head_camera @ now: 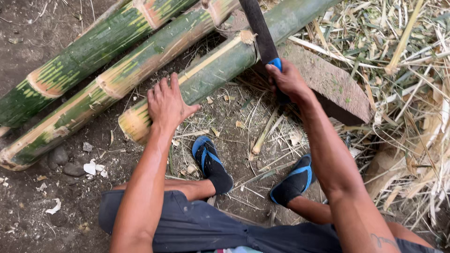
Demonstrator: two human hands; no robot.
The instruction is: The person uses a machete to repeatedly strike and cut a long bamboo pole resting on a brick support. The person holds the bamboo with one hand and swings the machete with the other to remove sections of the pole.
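- Squatting over the work: the person crouches on dark bare earth (28, 56), feet in black-and-blue rubber sandals (212, 164) just below both hands.
- Left hand (165, 104) lies flat, fingers (161, 89) spread wide and pressed onto the near end of a short green-and-yellow bamboo pole section (206, 70). Nothing is gripped; the palm pins the pole down, with the pale cut end just under the heel of the hand.
- Right hand (287, 80) is curled tight round the blue-collared handle of a long dark-bladed chopping knife (260, 33). The blade rises away from the knuckles toward the top of the view, and its tip runs out of view.
- The blade crosses the pole's far end, beyond the right fingertips; whether the edge is touching the bamboo, I cannot tell.
- A flat, weathered brown wooden block (328, 82) sits just beside the right wrist, under the pole's far end.
- Two longer green bamboo poles (117, 70) lie past the left fingertips, side by side.
- Dry yellow bamboo slivers and leaf litter (412, 93) are heaped outside the right forearm.
- Judged step: chopping or splitting the pinned section at its far end.
- Judged need: a firm hold-down from the left palm, fingers well clear of the blade's line, and a controlled stroke onto the block-backed end.
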